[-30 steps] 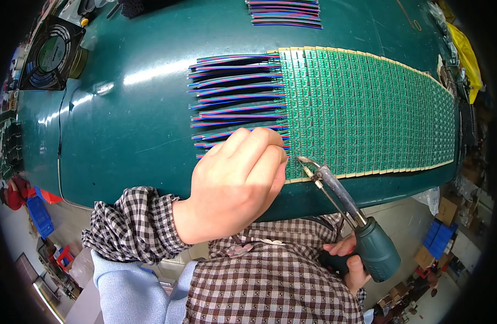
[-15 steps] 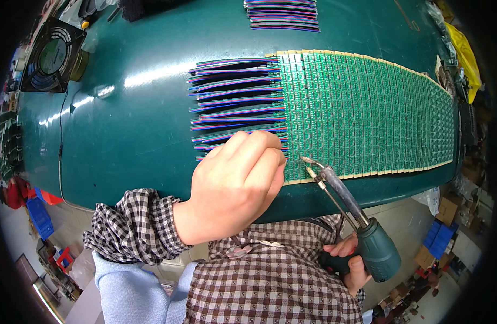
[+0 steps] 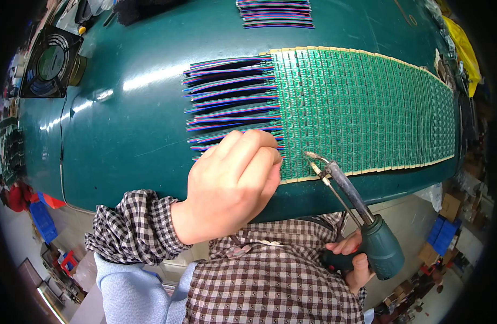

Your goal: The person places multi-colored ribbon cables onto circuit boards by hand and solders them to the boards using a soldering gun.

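Observation:
My left hand (image 3: 232,183) is closed in a pinch at the left edge of the green circuit boards (image 3: 362,108), over the nearest of the flat multicoloured ribbon cables (image 3: 232,102). The fingertips are mostly hidden, but a ribbon cable runs in under them. Several cables lie side by side, their right ends meeting the first board strip. Down at the right, my right hand (image 3: 354,259) grips a green soldering gun (image 3: 382,248) with a metal barrel and a thin feed tube. Its bent tip is over the boards, just right of my left hand; contact cannot be made out.
More ribbon cables (image 3: 275,13) lie stacked at the far edge of the green tabletop (image 3: 124,135). A black square fan (image 3: 51,62) stands at the far left, its cord running toward the near edge. A yellow bag (image 3: 462,54) lies at the far right.
The soldering gun's tip has shifted slightly right across the boards, away from my left hand. My left hand keeps its pinch at the board edge. The whole view has shifted a little.

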The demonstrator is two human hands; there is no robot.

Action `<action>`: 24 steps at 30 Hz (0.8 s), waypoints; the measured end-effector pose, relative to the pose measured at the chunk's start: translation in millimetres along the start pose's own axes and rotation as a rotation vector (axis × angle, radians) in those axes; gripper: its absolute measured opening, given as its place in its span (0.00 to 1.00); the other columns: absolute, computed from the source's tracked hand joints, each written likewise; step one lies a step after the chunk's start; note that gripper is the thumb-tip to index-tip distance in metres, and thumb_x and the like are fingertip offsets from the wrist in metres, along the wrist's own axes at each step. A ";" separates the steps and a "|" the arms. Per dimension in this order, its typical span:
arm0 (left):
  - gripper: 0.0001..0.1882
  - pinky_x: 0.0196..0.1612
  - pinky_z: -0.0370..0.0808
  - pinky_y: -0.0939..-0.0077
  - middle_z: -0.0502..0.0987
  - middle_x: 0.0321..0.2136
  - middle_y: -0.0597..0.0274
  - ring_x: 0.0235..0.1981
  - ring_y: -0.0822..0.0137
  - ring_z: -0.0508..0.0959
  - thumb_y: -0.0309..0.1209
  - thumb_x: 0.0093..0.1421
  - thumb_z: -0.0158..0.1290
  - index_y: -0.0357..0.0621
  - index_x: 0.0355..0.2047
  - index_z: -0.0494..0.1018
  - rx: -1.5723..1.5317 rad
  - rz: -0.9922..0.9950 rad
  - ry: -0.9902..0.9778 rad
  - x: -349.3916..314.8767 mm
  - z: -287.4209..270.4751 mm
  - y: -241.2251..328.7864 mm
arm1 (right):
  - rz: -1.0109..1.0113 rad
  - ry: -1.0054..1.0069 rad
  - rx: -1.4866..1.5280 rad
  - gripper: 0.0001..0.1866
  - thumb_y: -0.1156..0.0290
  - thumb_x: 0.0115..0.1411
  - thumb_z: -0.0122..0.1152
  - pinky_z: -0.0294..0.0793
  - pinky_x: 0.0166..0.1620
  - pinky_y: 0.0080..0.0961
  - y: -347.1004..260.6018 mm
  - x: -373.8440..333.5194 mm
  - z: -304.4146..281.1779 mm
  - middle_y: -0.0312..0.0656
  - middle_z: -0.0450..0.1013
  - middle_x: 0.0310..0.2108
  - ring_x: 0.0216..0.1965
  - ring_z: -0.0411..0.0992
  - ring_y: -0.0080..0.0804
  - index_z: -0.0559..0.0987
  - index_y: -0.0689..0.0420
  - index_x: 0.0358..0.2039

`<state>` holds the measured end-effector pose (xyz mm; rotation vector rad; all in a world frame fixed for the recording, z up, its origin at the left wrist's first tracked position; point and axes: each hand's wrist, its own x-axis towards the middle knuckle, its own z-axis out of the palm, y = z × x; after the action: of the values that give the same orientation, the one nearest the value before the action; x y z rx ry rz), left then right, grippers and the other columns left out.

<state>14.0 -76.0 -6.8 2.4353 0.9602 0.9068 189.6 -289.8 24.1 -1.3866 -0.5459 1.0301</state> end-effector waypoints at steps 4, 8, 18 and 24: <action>0.12 0.31 0.74 0.71 0.77 0.30 0.61 0.29 0.61 0.78 0.17 0.39 0.62 0.41 0.25 0.74 -0.021 -0.003 -0.005 0.5 -2.0 -0.1 | -0.016 -0.018 0.029 0.25 0.62 0.63 0.62 0.84 0.40 0.48 2.9 0.4 -2.0 0.49 0.71 0.32 0.32 0.74 0.41 0.66 0.72 0.45; 0.12 0.31 0.75 0.71 0.78 0.30 0.60 0.30 0.61 0.78 0.17 0.40 0.63 0.41 0.25 0.74 -0.014 0.005 -0.011 1.1 -3.6 -0.7 | -0.012 -0.016 0.019 0.26 0.60 0.63 0.62 0.84 0.39 0.47 3.3 1.4 -2.4 0.48 0.70 0.32 0.32 0.74 0.40 0.66 0.72 0.47; 0.14 0.33 0.76 0.72 0.79 0.34 0.58 0.31 0.60 0.79 0.18 0.41 0.64 0.40 0.30 0.77 -0.006 0.074 -0.098 2.1 -10.5 -1.1 | -0.005 -0.041 0.033 0.35 0.58 0.64 0.59 0.84 0.41 0.45 2.5 5.6 -12.8 0.47 0.71 0.33 0.32 0.73 0.38 0.59 0.74 0.57; 0.19 0.34 0.77 0.72 0.79 0.40 0.54 0.32 0.61 0.79 0.21 0.43 0.65 0.40 0.40 0.80 0.124 0.290 -0.175 -2.2 -20.5 -6.0 | 0.006 -0.063 0.037 0.35 0.58 0.65 0.58 0.83 0.41 0.45 1.8 7.9 -18.2 0.46 0.70 0.34 0.33 0.73 0.37 0.58 0.74 0.58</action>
<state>-4.0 -71.3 3.9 2.7554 0.6293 0.7248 208.0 -293.0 17.4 -1.3279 -0.5661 1.0866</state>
